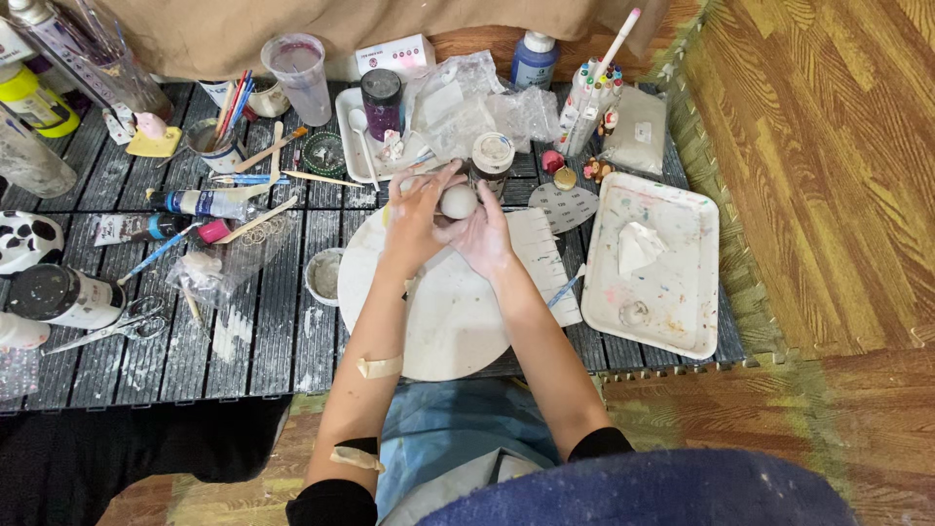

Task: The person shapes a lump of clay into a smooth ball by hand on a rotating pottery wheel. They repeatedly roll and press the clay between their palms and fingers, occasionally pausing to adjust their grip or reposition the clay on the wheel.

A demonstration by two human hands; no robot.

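Two hands, left [414, 219] and right [484, 237], cup a pale clay ball [458, 202] above a round white work board [443, 312], flanked by a paint-stained tray [672, 282], scissors [117, 326] and paint tubes [200, 203].

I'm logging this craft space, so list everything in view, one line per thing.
clay ball: one, pale grey, between both hands above the round board
round board: one, off-white, centre of the mat
slatted mat: one, dark grey, paint-smeared, on the wooden floor
tray: one, white, paint-flecked, right of the board, holds a crumpled tissue
small dish: one, white, left of the board
scissors: one pair, metal, left side
glitter jar: one, dark purple, back centre
plastic cup: one, clear, back left
marker set: one bundle, white barrels, back right
brush cup: one, holds coloured pencils and brushes, back left
left hand: cupped around the ball
right hand: cupped around the ball
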